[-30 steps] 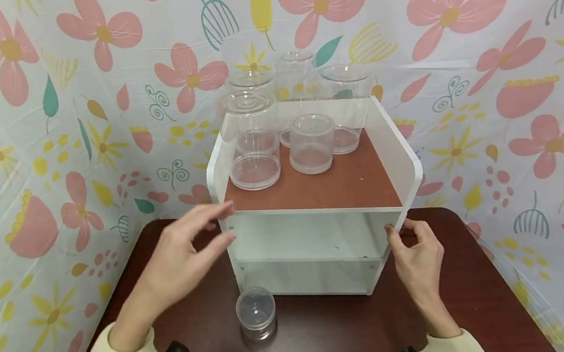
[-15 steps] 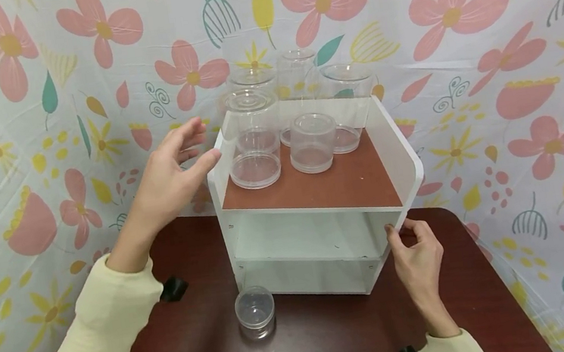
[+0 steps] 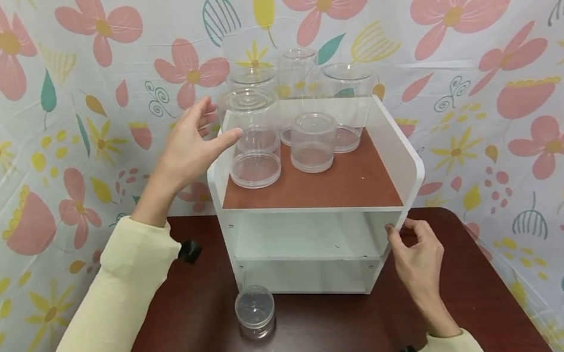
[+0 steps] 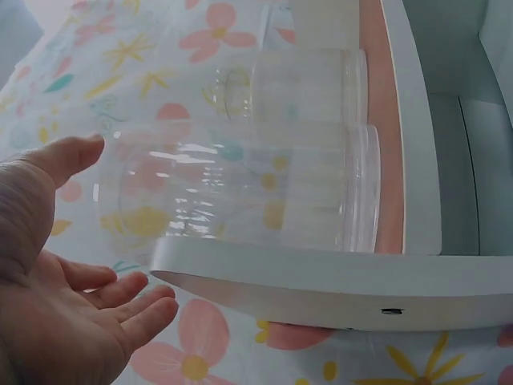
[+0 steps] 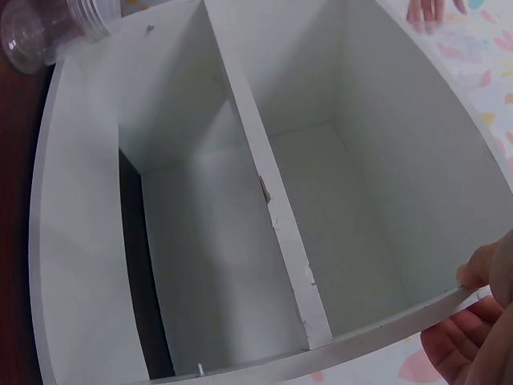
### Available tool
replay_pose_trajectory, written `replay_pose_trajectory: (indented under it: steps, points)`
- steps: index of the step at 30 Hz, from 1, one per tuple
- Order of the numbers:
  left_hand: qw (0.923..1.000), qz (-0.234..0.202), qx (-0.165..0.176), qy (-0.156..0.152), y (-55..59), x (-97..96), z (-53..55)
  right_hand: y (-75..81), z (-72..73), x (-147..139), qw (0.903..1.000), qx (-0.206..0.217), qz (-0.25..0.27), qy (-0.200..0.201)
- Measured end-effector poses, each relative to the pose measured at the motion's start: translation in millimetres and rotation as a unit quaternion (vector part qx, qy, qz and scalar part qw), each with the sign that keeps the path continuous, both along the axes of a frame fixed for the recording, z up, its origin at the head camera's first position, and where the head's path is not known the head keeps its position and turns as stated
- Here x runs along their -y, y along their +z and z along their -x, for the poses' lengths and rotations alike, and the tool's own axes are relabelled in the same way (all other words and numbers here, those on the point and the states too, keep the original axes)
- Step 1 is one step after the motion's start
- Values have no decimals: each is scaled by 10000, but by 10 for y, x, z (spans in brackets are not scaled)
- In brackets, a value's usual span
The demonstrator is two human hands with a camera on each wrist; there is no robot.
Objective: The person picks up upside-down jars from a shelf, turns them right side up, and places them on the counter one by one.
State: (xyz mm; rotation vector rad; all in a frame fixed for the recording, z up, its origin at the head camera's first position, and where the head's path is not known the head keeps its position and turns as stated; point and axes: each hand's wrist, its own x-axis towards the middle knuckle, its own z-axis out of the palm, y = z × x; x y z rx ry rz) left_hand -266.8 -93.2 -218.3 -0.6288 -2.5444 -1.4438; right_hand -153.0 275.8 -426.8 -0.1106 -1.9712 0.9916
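Note:
A tall clear plastic jar (image 3: 258, 170) stands at the left front of the small white shelf unit (image 3: 304, 236), on its brown top board. Beside the jar's upper part is my left hand (image 3: 189, 150), thumb and fingers spread; the thumb overlaps the jar in the head view. From the left wrist, a gap shows between the hand (image 4: 60, 297) and the jar (image 4: 240, 184). My right hand (image 3: 419, 259) pinches the unit's right side panel, thumb inside and fingers outside, as the right wrist view shows at the panel's edge (image 5: 385, 327).
A shorter lidded jar (image 3: 313, 147) and several taller clear jars (image 3: 349, 97) share the top board. On the dark wooden table (image 3: 337, 336), a small lidded jar (image 3: 256, 315) stands before the unit's left corner. Flowered cloth (image 3: 464, 84) hangs close behind and on both sides.
My left hand has risen from the unit's front left edge, over the side panel, and moved right toward the tall jar. The right hand keeps its grip on the panel.

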Motion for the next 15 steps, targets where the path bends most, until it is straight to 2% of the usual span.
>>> replay_pose_trajectory:
  steps: [6,10,15]
  points:
    - [9990,193,368,131,6,-78,106,-14,18,-2,10000,-20,-36,-23]
    - [9981,313,471,241,18,-135,155,-17,20,-6,10000,-63,-16,-22]
    - [9981,257,512,226,15,-183,207,-21,15,-4,10000,-83,5,25]
